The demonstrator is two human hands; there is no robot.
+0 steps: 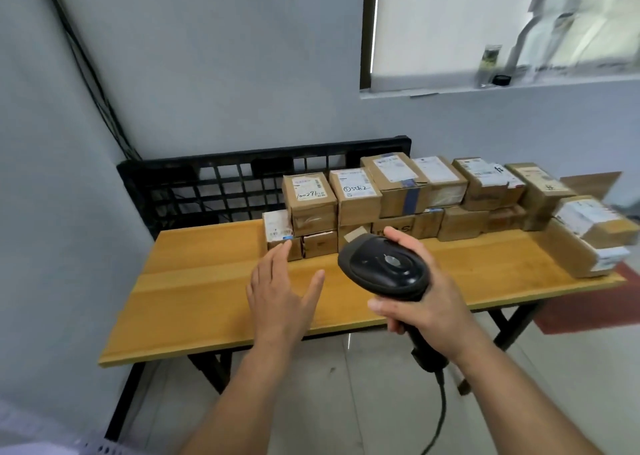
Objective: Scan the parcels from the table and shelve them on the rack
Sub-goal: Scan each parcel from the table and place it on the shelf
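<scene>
Head view: the scanner (384, 267) lies slanted across the middle of the picture. Its long axis runs from the handle at lower right up to the broad black head at upper left, and the nose points towards the parcels (398, 184). The right hand (426, 298) grips the handle just under the head, with the fingers wrapped round it, the thumb across the near side, and the forearm coming in from the lower right. A dark cable (441, 406) hangs from the handle's end towards the floor. The left hand (277, 292) is stretched forward over the table (194, 281) with its palm down, the fingers straight and close together and the thumb spread wide, holding nothing. Its fingertips reach the small parcel (278, 231) at the left end of the lower row; whether they touch it cannot be told. The parcels are brown cardboard boxes with white printed labels and clear tape, some with handwritten marks. They are stacked two high in a row along the far edge of the wooden table, from its middle to the right end, where the last boxes sit turned at an angle. Behind the table a black grid panel (214, 184) leans against the wall.
</scene>
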